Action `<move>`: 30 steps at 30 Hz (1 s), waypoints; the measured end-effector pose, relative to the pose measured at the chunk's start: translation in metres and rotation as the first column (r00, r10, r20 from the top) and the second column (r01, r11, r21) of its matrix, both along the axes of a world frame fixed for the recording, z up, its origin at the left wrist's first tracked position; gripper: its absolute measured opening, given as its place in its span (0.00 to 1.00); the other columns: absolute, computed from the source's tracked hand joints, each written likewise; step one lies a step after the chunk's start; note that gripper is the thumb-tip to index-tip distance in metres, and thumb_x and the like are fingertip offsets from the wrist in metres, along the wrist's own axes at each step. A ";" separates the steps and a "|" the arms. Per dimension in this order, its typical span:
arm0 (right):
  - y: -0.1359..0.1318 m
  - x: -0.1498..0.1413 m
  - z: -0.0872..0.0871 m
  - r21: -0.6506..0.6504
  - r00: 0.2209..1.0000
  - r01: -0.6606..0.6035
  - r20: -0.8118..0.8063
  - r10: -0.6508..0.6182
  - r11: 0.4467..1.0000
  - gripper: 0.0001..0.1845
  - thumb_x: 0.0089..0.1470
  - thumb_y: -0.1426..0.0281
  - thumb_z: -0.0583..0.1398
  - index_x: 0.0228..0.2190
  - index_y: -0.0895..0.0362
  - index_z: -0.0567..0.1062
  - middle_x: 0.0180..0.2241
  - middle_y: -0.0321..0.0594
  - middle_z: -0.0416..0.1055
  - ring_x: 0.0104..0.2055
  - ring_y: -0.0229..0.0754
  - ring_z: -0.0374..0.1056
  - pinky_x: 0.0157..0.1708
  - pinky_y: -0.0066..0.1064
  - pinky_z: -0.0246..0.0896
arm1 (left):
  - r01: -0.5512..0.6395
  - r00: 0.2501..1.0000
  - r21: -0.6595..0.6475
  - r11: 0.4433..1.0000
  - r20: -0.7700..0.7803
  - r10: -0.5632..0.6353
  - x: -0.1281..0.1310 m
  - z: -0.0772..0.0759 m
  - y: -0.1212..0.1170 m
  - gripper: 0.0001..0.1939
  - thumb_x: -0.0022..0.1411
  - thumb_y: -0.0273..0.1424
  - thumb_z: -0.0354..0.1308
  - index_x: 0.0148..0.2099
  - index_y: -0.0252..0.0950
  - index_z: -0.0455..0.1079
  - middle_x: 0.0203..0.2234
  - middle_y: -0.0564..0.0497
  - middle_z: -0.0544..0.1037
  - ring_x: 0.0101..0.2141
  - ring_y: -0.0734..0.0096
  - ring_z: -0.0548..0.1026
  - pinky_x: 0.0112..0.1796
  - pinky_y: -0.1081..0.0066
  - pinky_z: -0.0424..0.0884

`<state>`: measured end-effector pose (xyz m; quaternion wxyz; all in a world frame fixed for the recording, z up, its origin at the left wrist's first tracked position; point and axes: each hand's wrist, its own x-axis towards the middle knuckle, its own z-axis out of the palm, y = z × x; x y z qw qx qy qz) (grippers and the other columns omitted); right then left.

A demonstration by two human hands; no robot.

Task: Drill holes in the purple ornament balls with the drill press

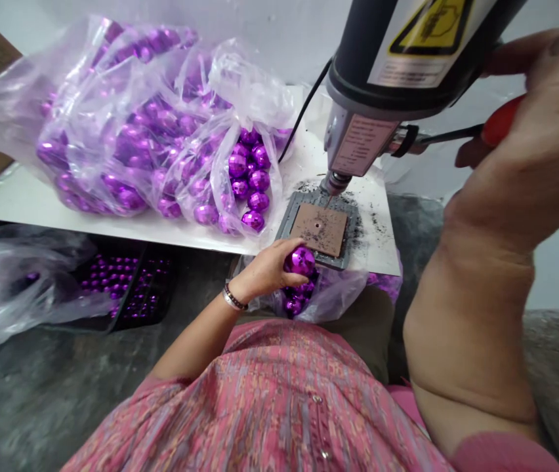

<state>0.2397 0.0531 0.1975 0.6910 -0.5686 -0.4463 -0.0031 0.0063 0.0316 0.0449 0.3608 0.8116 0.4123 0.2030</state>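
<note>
White table (38,203) carries plastic bags of shiny purple balls (161,131) at 11 o'clock. Big drill (382,72) hangs over gray plate (353,216) at 12. Left hand (264,272) grips one purple ball (300,261) just below the plate, at 6 o'clock. Right hand (545,111) is closed around red handle (502,121) at 2 o'clock.

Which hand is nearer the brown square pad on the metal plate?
Left: the left hand holds a purple ball just off the pad's lower left corner. The right hand is farther, raised to the right on a red handle.
</note>
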 end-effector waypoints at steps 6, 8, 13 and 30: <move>-0.003 0.002 -0.002 -0.072 0.998 -0.013 0.058 0.017 0.997 0.26 0.71 0.66 0.48 0.41 0.59 0.85 0.26 0.39 0.63 0.39 0.22 0.69 0.49 0.19 0.63 | -0.148 0.988 -0.041 0.988 -0.055 0.146 -0.020 0.001 0.000 0.32 0.63 0.37 0.73 0.66 0.35 0.72 0.51 0.41 0.83 0.41 0.62 0.83 0.46 0.60 0.81; -0.005 0.001 -0.002 -0.075 0.999 -0.005 0.051 0.009 0.997 0.28 0.71 0.67 0.45 0.42 0.58 0.85 0.30 0.39 0.69 0.42 0.22 0.71 0.50 0.19 0.64 | -0.285 0.956 0.085 0.955 -0.050 0.290 -0.022 0.007 0.015 0.22 0.70 0.32 0.65 0.63 0.33 0.74 0.50 0.41 0.84 0.41 0.64 0.82 0.48 0.61 0.80; -0.009 0.001 -0.003 -0.096 0.995 -0.009 0.099 0.019 0.995 0.31 0.71 0.66 0.42 0.45 0.59 0.84 0.42 0.39 0.77 0.44 0.21 0.72 0.53 0.19 0.65 | -0.473 0.756 0.340 0.813 -0.317 0.573 -0.021 0.032 0.052 0.17 0.72 0.26 0.55 0.59 0.30 0.77 0.56 0.32 0.81 0.58 0.49 0.79 0.59 0.54 0.75; -0.011 -0.007 0.005 0.002 0.991 -0.094 0.098 0.093 0.996 0.24 0.69 0.72 0.47 0.36 0.63 0.82 0.36 0.34 0.77 0.36 0.18 0.70 0.45 0.18 0.63 | -0.305 0.739 -0.421 0.854 0.461 0.491 -0.024 0.026 0.043 0.34 0.60 0.38 0.65 0.67 0.40 0.65 0.45 0.46 0.81 0.36 0.67 0.80 0.33 0.70 0.74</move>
